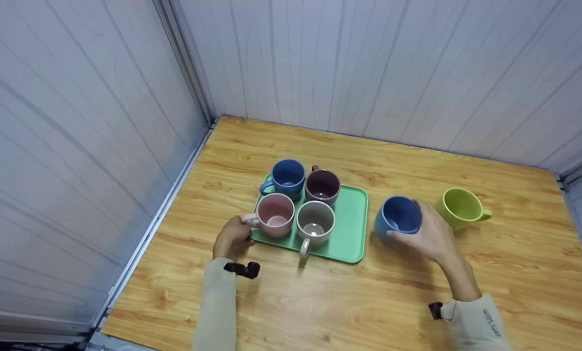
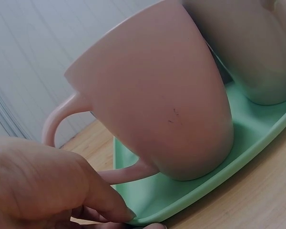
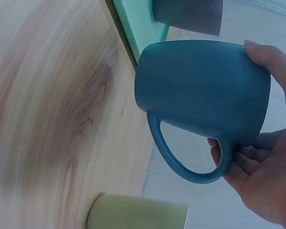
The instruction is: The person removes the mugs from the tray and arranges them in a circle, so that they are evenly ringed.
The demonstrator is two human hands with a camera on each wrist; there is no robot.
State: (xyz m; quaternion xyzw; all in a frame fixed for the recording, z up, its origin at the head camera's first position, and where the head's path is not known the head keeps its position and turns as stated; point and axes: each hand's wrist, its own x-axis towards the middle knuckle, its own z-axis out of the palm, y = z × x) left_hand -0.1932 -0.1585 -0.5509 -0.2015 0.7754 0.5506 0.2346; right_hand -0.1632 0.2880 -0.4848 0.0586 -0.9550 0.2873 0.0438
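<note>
Right fingers [image 3: 245,167] gripping blue mug [image 1: 396,219], lime mug [image 1: 461,207], tray [image 1: 351,219] alongside

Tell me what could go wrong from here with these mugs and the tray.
The right hand holds a blue mug near its rim, so it might slip. The gray mug has its handle jutting past the near edge of the green tray and could get snagged. The left hand pinches the tray's corner beside the pink mug; a tug may jostle the mugs packed there.
</note>
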